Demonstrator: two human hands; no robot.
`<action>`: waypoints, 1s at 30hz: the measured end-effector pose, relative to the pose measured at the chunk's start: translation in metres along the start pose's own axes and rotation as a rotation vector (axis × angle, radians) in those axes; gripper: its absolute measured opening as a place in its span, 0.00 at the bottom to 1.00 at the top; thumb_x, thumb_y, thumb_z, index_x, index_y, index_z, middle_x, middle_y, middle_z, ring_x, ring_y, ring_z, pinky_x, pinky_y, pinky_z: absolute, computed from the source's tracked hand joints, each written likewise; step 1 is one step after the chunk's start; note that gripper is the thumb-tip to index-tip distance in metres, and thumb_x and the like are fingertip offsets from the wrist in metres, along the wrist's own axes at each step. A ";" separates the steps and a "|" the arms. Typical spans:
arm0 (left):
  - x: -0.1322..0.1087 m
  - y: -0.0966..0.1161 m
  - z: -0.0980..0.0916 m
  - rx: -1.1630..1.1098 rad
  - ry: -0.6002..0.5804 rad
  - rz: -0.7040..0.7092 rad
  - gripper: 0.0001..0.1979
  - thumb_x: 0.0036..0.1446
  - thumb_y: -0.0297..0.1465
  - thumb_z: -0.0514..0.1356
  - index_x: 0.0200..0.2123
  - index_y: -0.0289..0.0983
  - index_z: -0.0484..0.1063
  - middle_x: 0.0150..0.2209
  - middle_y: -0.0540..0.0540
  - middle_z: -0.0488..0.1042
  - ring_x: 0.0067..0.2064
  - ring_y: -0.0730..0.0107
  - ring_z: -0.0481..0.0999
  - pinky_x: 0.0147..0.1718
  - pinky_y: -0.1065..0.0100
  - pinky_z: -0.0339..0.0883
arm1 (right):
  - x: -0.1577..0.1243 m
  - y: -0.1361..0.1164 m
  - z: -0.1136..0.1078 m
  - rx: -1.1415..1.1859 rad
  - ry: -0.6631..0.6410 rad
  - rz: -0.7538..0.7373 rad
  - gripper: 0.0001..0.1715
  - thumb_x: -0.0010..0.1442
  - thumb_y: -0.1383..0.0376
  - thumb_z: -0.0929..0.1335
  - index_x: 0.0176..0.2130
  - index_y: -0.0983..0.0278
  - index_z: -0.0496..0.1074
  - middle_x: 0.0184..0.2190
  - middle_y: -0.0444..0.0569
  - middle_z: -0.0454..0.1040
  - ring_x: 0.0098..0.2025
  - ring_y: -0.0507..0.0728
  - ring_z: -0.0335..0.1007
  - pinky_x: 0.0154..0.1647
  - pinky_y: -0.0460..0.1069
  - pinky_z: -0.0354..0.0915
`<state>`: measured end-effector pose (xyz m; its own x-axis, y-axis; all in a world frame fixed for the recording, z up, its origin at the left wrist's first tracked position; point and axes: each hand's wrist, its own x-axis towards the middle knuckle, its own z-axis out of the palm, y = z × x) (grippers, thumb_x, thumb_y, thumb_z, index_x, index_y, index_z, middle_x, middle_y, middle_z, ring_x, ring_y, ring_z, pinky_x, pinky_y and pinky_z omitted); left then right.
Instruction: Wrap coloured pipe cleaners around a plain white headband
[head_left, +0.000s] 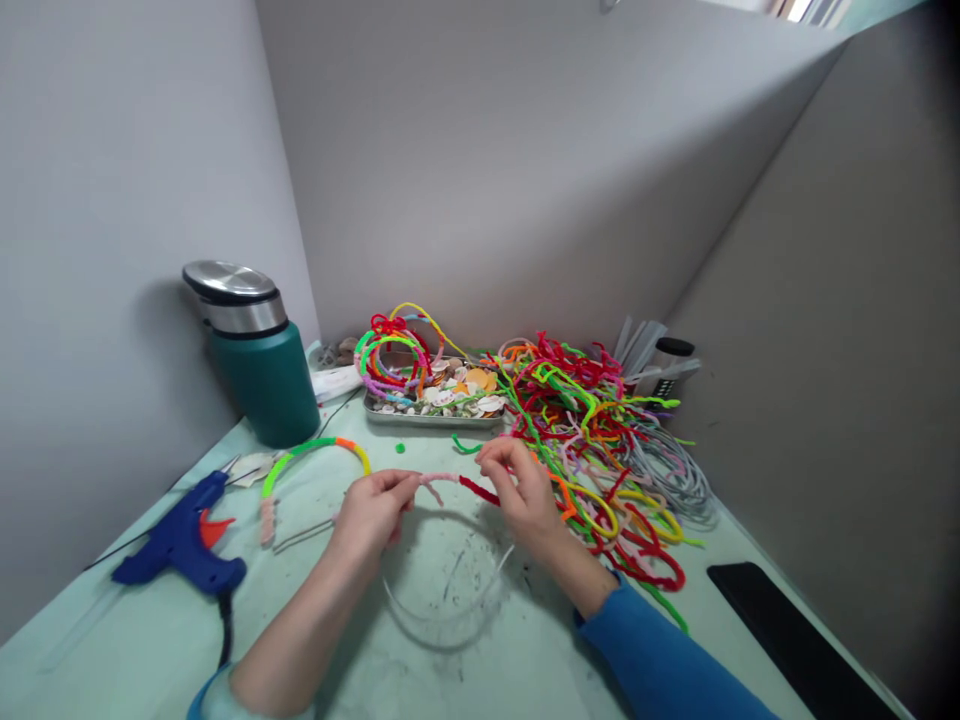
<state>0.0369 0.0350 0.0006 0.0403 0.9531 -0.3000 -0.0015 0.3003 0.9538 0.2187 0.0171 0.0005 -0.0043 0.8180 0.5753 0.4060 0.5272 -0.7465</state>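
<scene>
Between my hands is a thin clear headband (pixel 491 585), its bare curve hanging toward me. Its upper stretch is wrapped in pink pipe cleaner (pixel 439 478) and red pipe cleaner (pixel 478 489), and a loose pink end sticks down near the left fingers. My left hand (pixel 375 508) is closed, pinching the pink part. On the other side, my right hand (pixel 523 495) is closed with its fingertips at the red part; the exact grip is partly hidden. Left of my hands lies another headband (pixel 304 450), wrapped in pink, green, orange and yellow.
A blue glue gun (pixel 180 540) and a teal bottle (pixel 266 385) are at the left. Behind my hands, a metal tray (pixel 435 420) holds small pieces and wrapped loops. Tangled pipe cleaners (pixel 570 400), coiled grey strands (pixel 679 470) and a black strip (pixel 795 640) occupy the right.
</scene>
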 end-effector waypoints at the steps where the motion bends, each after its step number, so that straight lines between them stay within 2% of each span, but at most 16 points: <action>1: -0.001 0.000 0.000 -0.031 -0.024 -0.010 0.14 0.42 0.38 0.62 0.28 0.33 0.70 0.16 0.58 0.58 0.12 0.85 0.49 0.10 0.76 0.41 | 0.001 0.003 0.000 0.048 0.022 0.081 0.07 0.62 0.65 0.60 0.33 0.63 0.64 0.30 0.46 0.68 0.32 0.53 0.65 0.35 0.48 0.61; 5: 0.000 -0.001 -0.001 -0.105 -0.090 -0.038 0.16 0.41 0.38 0.64 0.30 0.33 0.69 0.17 0.58 0.59 0.12 0.86 0.47 0.09 0.77 0.40 | 0.006 0.015 0.000 0.269 0.012 0.321 0.12 0.61 0.59 0.61 0.29 0.63 0.63 0.24 0.42 0.66 0.22 0.49 0.60 0.24 0.45 0.57; 9: -0.001 -0.001 -0.003 -0.143 -0.102 -0.033 0.16 0.42 0.38 0.64 0.31 0.32 0.69 0.17 0.58 0.58 0.12 0.86 0.47 0.09 0.78 0.40 | 0.010 0.021 -0.002 0.408 -0.034 0.455 0.19 0.60 0.54 0.60 0.24 0.64 0.61 0.19 0.40 0.63 0.18 0.47 0.55 0.20 0.43 0.53; 13: -0.004 0.002 -0.001 -0.220 -0.156 -0.046 0.16 0.41 0.37 0.65 0.30 0.32 0.68 0.17 0.58 0.60 0.12 0.88 0.46 0.09 0.79 0.39 | 0.006 0.025 0.001 0.344 -0.102 0.476 0.22 0.60 0.52 0.60 0.22 0.63 0.58 0.15 0.38 0.59 0.15 0.47 0.52 0.16 0.43 0.50; 16: -0.006 0.005 0.000 -0.245 -0.177 -0.062 0.15 0.41 0.36 0.65 0.29 0.32 0.68 0.17 0.57 0.60 0.12 0.89 0.46 0.09 0.79 0.39 | 0.000 0.026 0.007 0.295 -0.169 0.433 0.17 0.59 0.55 0.62 0.24 0.63 0.60 0.16 0.38 0.59 0.16 0.47 0.54 0.16 0.43 0.52; 18: -0.006 0.006 0.001 -0.257 -0.182 -0.063 0.15 0.41 0.36 0.65 0.28 0.32 0.67 0.17 0.57 0.61 0.12 0.89 0.46 0.09 0.79 0.39 | -0.003 0.024 0.010 0.234 -0.177 0.346 0.10 0.56 0.58 0.66 0.31 0.63 0.65 0.25 0.42 0.67 0.23 0.49 0.61 0.21 0.43 0.58; 20: -0.005 0.006 0.001 -0.266 -0.182 -0.061 0.14 0.41 0.35 0.65 0.28 0.32 0.67 0.17 0.57 0.61 0.12 0.89 0.46 0.09 0.79 0.40 | -0.005 0.020 0.012 0.194 -0.191 0.259 0.12 0.55 0.60 0.67 0.39 0.62 0.68 0.37 0.47 0.68 0.32 0.51 0.65 0.28 0.44 0.62; 21: -0.005 0.005 0.002 -0.269 -0.179 -0.060 0.14 0.41 0.35 0.65 0.28 0.32 0.67 0.17 0.57 0.61 0.12 0.89 0.46 0.09 0.79 0.40 | -0.005 0.017 0.012 0.199 -0.211 0.235 0.13 0.57 0.60 0.66 0.41 0.62 0.69 0.40 0.48 0.68 0.34 0.51 0.66 0.30 0.45 0.63; 22: -0.005 0.005 0.002 -0.269 -0.176 -0.058 0.14 0.41 0.35 0.65 0.27 0.32 0.67 0.17 0.57 0.61 0.11 0.89 0.46 0.09 0.79 0.40 | -0.006 0.015 0.013 0.213 -0.241 0.229 0.13 0.58 0.59 0.64 0.41 0.63 0.70 0.39 0.49 0.68 0.34 0.51 0.66 0.31 0.45 0.64; 26: -0.006 0.004 0.002 -0.264 -0.189 -0.044 0.14 0.42 0.36 0.65 0.26 0.32 0.67 0.17 0.57 0.61 0.11 0.89 0.46 0.09 0.79 0.41 | -0.012 0.007 0.017 0.203 -0.348 0.306 0.12 0.59 0.60 0.63 0.33 0.65 0.72 0.24 0.43 0.66 0.25 0.49 0.62 0.26 0.44 0.60; 30: -0.006 0.003 0.004 -0.245 -0.205 -0.040 0.14 0.42 0.37 0.65 0.26 0.33 0.67 0.17 0.57 0.61 0.11 0.89 0.47 0.09 0.79 0.41 | -0.018 0.007 0.023 0.163 -0.390 0.384 0.08 0.57 0.62 0.65 0.29 0.63 0.70 0.21 0.41 0.65 0.23 0.48 0.60 0.23 0.43 0.57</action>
<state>0.0409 0.0298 0.0052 0.2454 0.9204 -0.3044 -0.2357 0.3612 0.9022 0.2001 0.0117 -0.0225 -0.2341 0.9661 0.1092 0.2987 0.1783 -0.9376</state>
